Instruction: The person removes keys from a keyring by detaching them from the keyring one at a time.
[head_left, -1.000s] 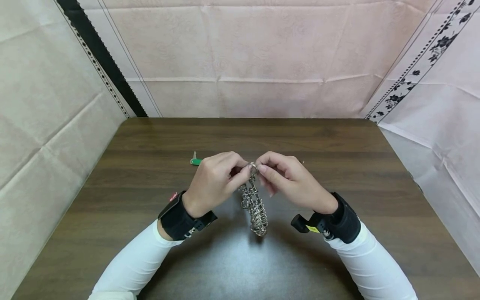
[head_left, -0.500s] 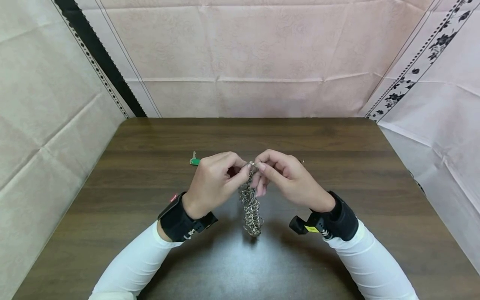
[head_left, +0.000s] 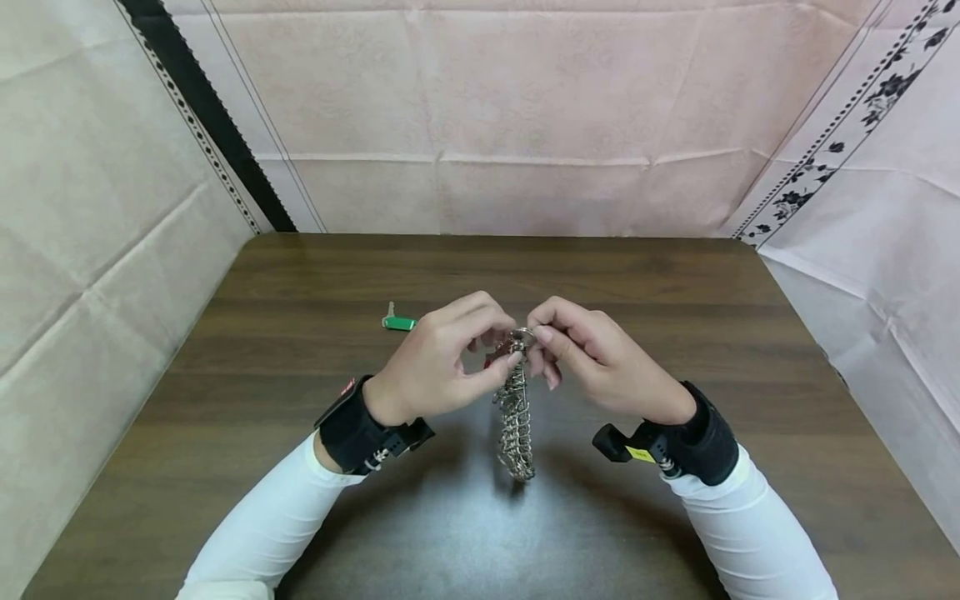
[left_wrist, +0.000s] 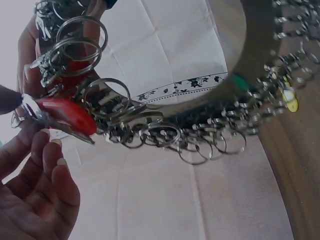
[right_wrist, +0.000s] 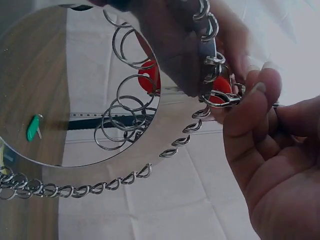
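Between the hands hangs a silver bunch of key rings: one large hoop strung with several small split rings. My left hand holds the top of the hoop from the left, thumb and fingers on either side of it. My right hand pinches the hoop's end from the right between thumb and index finger. A red-headed key shows by the left fingers, its metal part pointing away; in the head view it is mostly covered. Exactly where the left fingertips touch is partly hidden.
A green-headed key lies on the wooden table, left of the left hand. A yellow-headed key lies on the table too. Pale cloth walls stand at the back and both sides.
Both hands and the bunch have shifted slightly right. The left thumb has moved down from the index finger, and a red-headed key now shows below the left fingers.
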